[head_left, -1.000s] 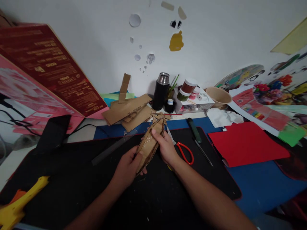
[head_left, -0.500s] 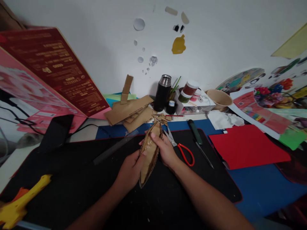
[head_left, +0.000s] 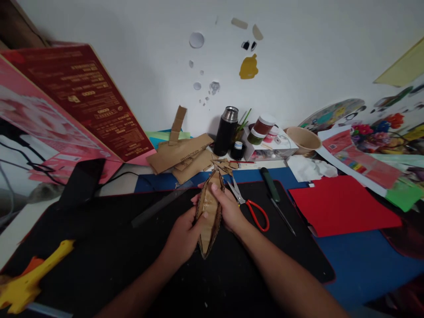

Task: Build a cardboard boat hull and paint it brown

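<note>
Left hand [head_left: 182, 233] and right hand [head_left: 232, 213] both grip this pointed cardboard shell [head_left: 208, 205] mid-frame, thumbs inside; scissors [head_left: 241, 200] lie just right.

Blue-topped desk [head_left: 351, 254], black mat [head_left: 109, 251], red-handled scissors [head_left: 243, 202], red sheet [head_left: 344, 206], cardboard pieces [head_left: 180, 154], black flask [head_left: 225, 135]

On the mat [head_left: 149, 282], a ruler [head_left: 159, 205] lies left of the scissors [head_left: 249, 205], a knife [head_left: 276, 194] to their right, and behind (just off the mat) cardboard strips [head_left: 185, 154] stand left of a flask [head_left: 226, 131].
</note>
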`<control>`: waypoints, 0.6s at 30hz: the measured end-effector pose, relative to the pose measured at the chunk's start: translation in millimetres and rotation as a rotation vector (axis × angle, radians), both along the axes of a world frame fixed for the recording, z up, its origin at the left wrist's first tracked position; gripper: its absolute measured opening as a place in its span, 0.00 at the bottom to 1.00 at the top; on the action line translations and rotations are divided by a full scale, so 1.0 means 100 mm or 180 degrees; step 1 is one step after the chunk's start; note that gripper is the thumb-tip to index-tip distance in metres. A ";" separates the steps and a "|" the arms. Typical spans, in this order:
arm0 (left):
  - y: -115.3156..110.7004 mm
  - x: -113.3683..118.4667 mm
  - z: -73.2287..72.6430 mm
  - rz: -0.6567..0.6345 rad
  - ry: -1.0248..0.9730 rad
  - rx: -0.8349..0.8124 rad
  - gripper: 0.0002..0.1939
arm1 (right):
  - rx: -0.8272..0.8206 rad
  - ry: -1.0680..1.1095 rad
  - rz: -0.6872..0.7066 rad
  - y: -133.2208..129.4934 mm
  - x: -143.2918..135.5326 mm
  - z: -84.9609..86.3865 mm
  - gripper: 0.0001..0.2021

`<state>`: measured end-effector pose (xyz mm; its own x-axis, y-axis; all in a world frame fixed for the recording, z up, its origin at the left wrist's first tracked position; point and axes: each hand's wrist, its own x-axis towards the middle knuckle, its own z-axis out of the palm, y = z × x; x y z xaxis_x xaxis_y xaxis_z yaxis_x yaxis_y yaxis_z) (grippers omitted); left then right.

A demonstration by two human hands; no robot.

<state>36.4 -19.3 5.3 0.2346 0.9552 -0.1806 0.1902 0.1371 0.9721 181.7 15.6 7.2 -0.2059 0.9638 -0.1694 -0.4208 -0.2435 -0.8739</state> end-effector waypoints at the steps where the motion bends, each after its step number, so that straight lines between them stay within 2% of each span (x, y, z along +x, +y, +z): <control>1: 0.00 0.00 0.00 0.0043 -0.0017 -0.0021 0.19 | 0.0026 -0.0010 0.0023 0.00 0.00 0.00 0.28; 8: -0.03 -0.01 -0.01 0.0202 -0.0015 -0.0322 0.22 | 0.0080 -0.0060 0.0386 -0.05 0.00 0.06 0.30; 13: -0.01 -0.03 -0.02 0.0078 0.0188 -0.0101 0.20 | 0.0130 -0.0077 0.0323 -0.05 0.00 0.05 0.28; 18: -0.01 -0.02 -0.06 0.0001 0.0235 -0.0068 0.22 | 0.0098 -0.0147 0.0297 -0.03 -0.02 0.04 0.28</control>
